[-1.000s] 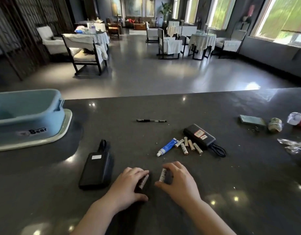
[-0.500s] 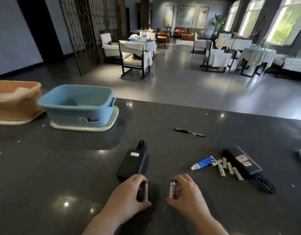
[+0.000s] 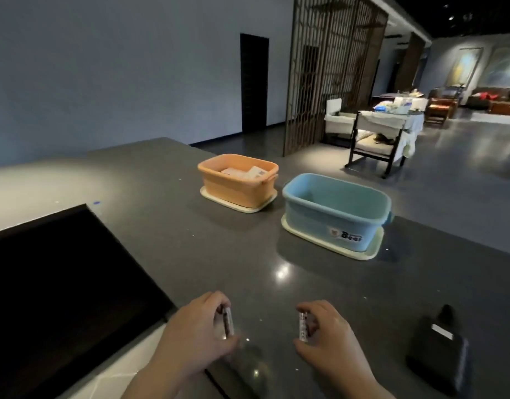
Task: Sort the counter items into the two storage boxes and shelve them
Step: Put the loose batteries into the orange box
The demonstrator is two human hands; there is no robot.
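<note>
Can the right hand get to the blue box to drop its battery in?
Probably yes. The right hand holds its battery, and only bare counter lies between it and the blue box, whose top is open. It sits farther back, so a forward reach is needed.

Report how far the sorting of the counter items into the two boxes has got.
Done: the orange box already holds some pale packets. In hand: the left hand and right hand each pinch a battery. Left: the blue box looks empty, the black charger lies on the counter, nothing shelved.
</note>
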